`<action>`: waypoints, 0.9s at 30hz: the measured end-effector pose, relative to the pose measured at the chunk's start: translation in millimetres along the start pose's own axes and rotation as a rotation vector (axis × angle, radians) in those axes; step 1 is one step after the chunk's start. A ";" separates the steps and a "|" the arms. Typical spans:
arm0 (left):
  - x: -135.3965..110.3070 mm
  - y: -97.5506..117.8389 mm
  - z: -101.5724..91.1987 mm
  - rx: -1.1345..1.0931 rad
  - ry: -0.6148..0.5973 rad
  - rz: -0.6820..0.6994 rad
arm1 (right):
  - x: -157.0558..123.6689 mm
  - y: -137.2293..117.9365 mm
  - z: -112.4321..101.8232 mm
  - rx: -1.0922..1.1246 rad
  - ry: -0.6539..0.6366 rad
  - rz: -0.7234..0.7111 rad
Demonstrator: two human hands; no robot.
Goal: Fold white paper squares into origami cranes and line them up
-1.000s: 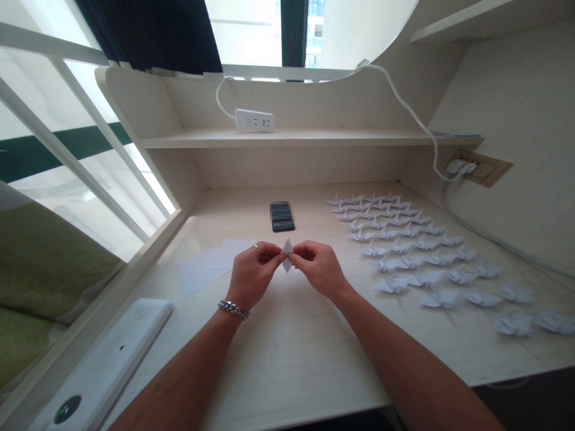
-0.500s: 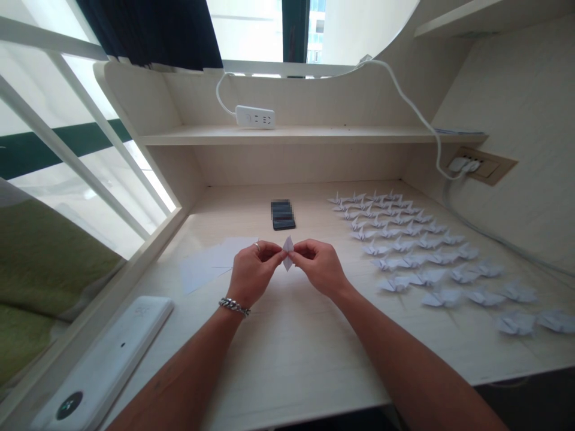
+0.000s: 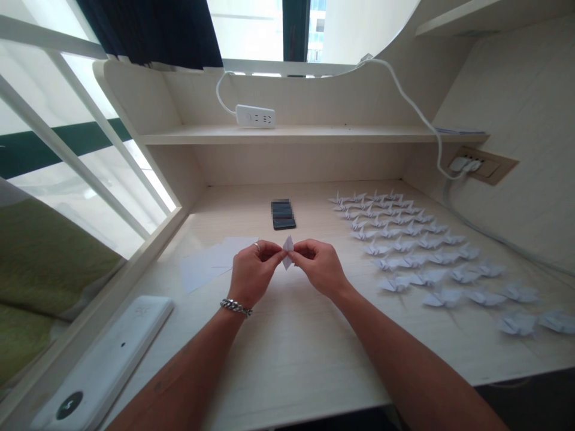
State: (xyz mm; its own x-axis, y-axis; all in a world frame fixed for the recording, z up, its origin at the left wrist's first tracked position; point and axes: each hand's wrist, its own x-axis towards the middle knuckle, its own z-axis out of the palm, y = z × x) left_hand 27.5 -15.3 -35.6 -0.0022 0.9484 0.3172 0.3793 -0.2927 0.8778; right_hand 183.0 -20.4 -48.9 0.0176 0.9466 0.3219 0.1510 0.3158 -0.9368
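Folded white paper piece (image 3: 287, 251), small and pointed at top and bottom, held upright above the worktop (image 3: 287, 341) between both hands. Left hand (image 3: 252, 270) pinches its left edge with thumb and fingertips closed on it; ring on one finger, chain bracelet (image 3: 236, 307) at the wrist. Right hand (image 3: 320, 265) pinches the right edge the same way, fingers curled in. Both hands meet at the paper, knuckles nearly touching, roughly mid-worktop.

Left of the hands: loose flat white sheets (image 3: 209, 263) lying on the worktop, partly overlapping. Behind the hands: a dark phone (image 3: 283, 215), flat, screen blurred. Right side: many finished white paper cranes (image 3: 417, 251) laid in rows, running from the back toward the near right edge. Near left corner: a long white device (image 3: 105, 365) with a dark round spot at its near end. Shelf (image 3: 314, 135) above carries a white power strip (image 3: 255, 116); its cable (image 3: 413, 114) runs right to a wall socket (image 3: 476, 165).
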 end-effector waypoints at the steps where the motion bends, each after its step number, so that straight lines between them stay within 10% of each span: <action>1: -0.1 -0.5 0.1 -0.003 -0.003 0.000 | 0.0 0.0 -0.1 -0.002 0.000 0.000; 27: -5.3 3.8 5.0 0.251 -0.016 0.132 | -3.6 -1.4 4.0 -0.089 0.044 -0.059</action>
State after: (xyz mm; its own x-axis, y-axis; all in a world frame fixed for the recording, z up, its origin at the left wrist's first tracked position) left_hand 33.6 -20.8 -35.7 0.0765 0.9066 0.4151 0.5923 -0.3762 0.7125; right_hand 178.8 -24.0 -49.4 0.0494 0.9223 0.3834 0.2404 0.3616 -0.9008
